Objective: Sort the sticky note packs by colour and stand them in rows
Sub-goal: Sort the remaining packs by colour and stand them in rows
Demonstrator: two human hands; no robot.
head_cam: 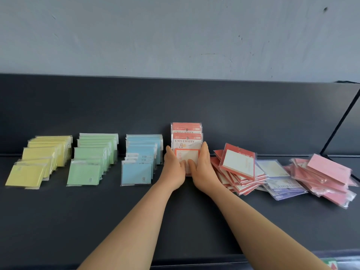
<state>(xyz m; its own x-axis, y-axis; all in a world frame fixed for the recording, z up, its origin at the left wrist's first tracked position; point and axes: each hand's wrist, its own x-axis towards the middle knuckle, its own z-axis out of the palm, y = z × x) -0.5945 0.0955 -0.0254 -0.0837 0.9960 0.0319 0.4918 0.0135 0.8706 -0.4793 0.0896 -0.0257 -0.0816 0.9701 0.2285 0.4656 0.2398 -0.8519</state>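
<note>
— Squaring the orange-red University packs point(187, 142): what is the procedure?

— Begin at the shelf's front lip point(214, 258). Bare deck lies between it and the rows, so the forearms have working room. The left hand point(174, 168) and right hand point(201, 166) flank the standing packs, palms flat against the sides, fingers straight, thumbs on the front pack. Press inward evenly and keep every pack upright.

— Clearances?

— The blue row point(142, 158) stands just left, apart from the left hand. The loose red pile point(237, 164) lies close beside the right wrist, so avoid sweeping outward. The rearmost pack stands near the back panel point(194, 104); contact cannot be confirmed.
</note>
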